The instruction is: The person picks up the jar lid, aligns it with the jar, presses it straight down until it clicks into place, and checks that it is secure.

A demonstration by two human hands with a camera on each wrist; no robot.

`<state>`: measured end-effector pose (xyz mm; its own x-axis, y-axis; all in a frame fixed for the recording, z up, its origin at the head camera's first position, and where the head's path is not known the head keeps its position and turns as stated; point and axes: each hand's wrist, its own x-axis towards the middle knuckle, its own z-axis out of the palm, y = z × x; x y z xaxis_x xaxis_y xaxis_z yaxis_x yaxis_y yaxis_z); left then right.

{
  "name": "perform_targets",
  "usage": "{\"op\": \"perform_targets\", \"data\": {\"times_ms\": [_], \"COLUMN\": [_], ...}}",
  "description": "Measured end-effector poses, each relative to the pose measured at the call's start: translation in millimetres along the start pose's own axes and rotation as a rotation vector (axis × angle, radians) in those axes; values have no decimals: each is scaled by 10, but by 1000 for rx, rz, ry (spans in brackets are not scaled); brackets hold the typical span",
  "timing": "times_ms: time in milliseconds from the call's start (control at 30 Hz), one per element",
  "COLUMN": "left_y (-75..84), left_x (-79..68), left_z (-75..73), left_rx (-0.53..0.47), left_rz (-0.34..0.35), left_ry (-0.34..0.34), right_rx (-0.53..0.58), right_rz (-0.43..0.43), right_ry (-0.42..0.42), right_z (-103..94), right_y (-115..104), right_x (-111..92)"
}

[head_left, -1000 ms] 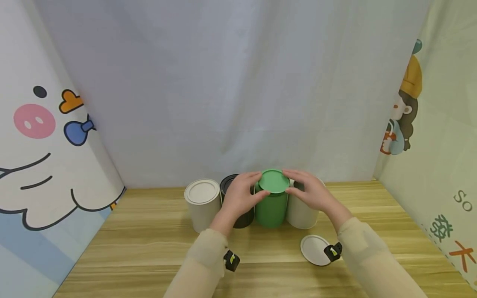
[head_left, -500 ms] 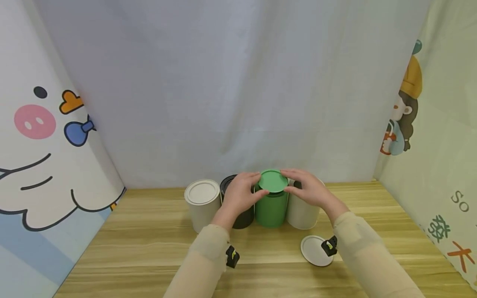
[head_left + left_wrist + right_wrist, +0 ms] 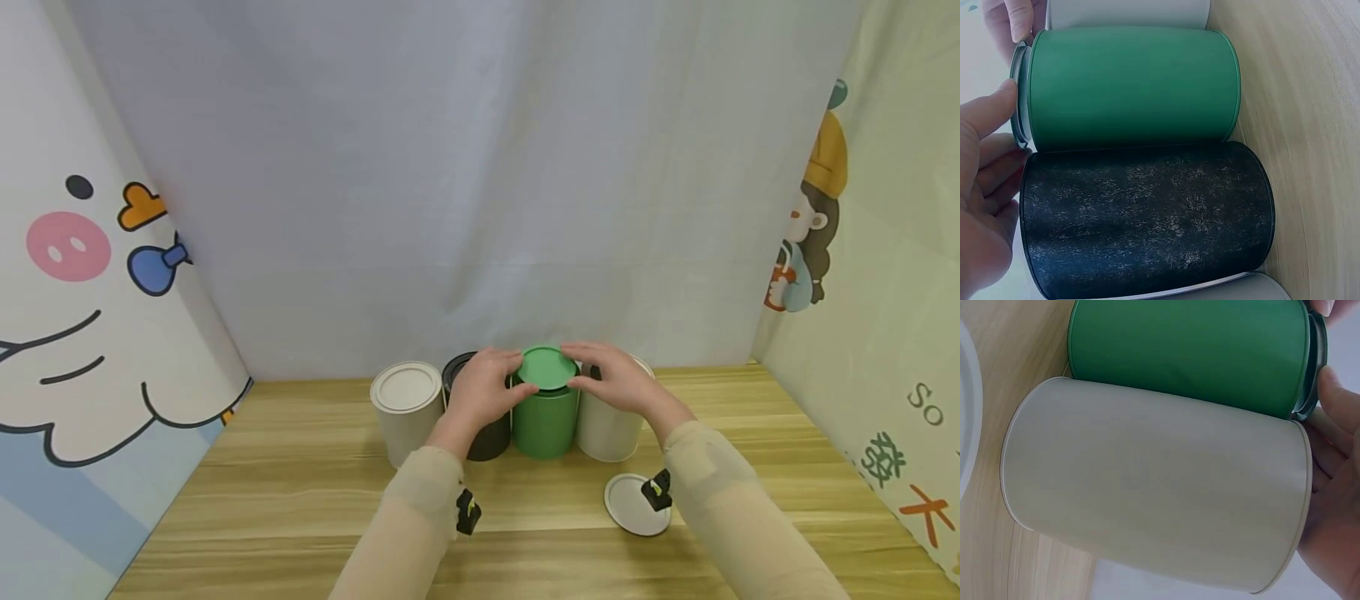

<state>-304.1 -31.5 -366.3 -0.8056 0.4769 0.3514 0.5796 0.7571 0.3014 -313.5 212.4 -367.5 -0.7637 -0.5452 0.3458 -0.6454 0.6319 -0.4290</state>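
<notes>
A green lid (image 3: 547, 368) sits at the mouth of a green can (image 3: 545, 427). In the left wrist view a narrow gap shows between the lid's rim (image 3: 1015, 94) and the can. My left hand (image 3: 483, 390) holds the lid's left edge, thumb in front and fingers behind, over a black can (image 3: 489, 440). Opposite it, my right hand (image 3: 618, 382) grips the right edge the same way, above an off-white can (image 3: 609, 427). In the right wrist view the right thumb (image 3: 1338, 403) presses at the lid's rim.
Another off-white can (image 3: 407, 417), with its lid on, stands at the left end of the row. Flat on the wooden table (image 3: 300, 500) lies a white lid (image 3: 633, 507), near the right sleeve (image 3: 720, 475). A pale curtain (image 3: 375, 208) hangs close behind the cans.
The green lid has moved slightly left and down toward the green can, both hands moving with it. The right forearm has shifted a little to the left.
</notes>
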Motion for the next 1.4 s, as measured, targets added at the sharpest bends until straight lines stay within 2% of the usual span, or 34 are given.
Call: {"op": "perform_targets", "data": {"times_ms": [367, 867, 1133, 1400], "left_y": [-7, -2, -4, -27], "left_x": [38, 65, 67, 72], "left_z": [22, 32, 23, 34], "left_rx": [44, 60, 26, 19], "left_rz": [12, -18, -56, -34], "left_ry": [-7, -23, -54, -45], "right_rx": [-23, -56, -80, -80], "right_rz": [12, 11, 10, 18], "right_ry": [-32, -51, -59, -58], "right_z": [5, 10, 1, -6], "right_y": [23, 3, -12, -7], "right_x": [13, 40, 42, 39]}}
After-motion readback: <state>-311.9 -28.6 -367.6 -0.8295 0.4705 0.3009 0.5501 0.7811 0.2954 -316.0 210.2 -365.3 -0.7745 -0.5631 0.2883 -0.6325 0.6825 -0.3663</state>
